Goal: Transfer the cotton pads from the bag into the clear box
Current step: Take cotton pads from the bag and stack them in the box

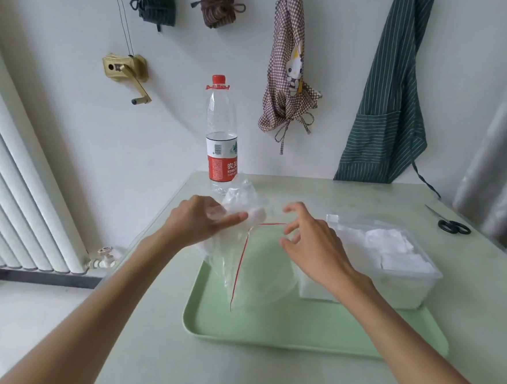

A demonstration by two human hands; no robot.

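A clear zip bag (245,270) with a red seal line hangs over the green tray (286,333). My left hand (200,219) grips its crumpled upper part, where a white cotton pad (256,213) shows through the plastic. My right hand (308,236) hovers just right of the bag's mouth, its fingers loosely curled and holding nothing. The clear box (402,283) stands on the right part of the tray, with several white cotton pads (391,245) inside it.
A water bottle (221,134) with a red cap stands behind the bag at the table's far edge. Black scissors (452,226) lie at the far right. Aprons (389,92) hang on the wall, and a radiator (14,178) stands on the left.
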